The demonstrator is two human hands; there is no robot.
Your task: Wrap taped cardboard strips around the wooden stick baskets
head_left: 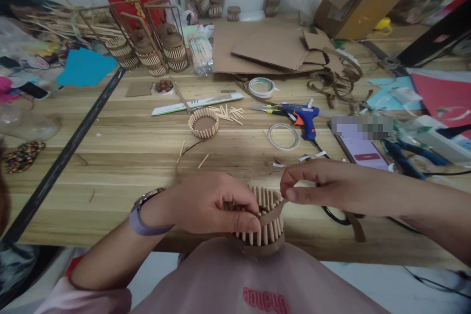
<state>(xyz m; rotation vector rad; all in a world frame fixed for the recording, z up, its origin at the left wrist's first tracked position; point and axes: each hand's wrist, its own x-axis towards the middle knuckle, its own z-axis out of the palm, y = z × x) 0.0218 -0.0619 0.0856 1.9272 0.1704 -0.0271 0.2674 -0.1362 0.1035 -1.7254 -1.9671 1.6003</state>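
Observation:
Close to my body at the table's front edge is a small round basket (271,230) made of upright wooden sticks on a brown base. My left hand (221,206) grips its left side, thumb outside and fingers over the rim. A brown cardboard strip (270,215) runs along the upper outside of the sticks. My right hand (307,184) pinches the strip's right end between thumb and fingers. Further back sits a second stick ring (203,124) with a brown base, beside loose short sticks (228,114).
A blue glue gun (303,117) lies right of centre, near tape rolls (283,136). A phone (358,144) and pliers (405,157) are at the right. Cardboard sheets (253,41) and finished stick lanterns (150,56) stand at the back.

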